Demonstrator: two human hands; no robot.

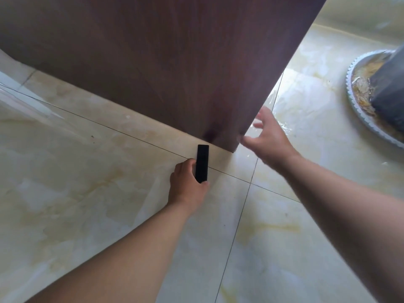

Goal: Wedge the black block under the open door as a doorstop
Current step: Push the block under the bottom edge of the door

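A dark brown wooden door (175, 68) stands open over the pale tiled floor, its bottom corner near the middle of the view. My left hand (185, 184) is shut on a long black block (202, 162), which points toward the door's bottom edge and stops just short of it. My right hand (269, 138) hovers with fingers spread at the door's free corner, thumb close to the edge. I cannot tell whether it touches the door.
A round scalloped metal tray (358, 119) holding a dark grey object (389, 84) sits on the floor at the right. Glossy cream floor tiles (87, 193) with dark grout lines spread to the left and toward me.
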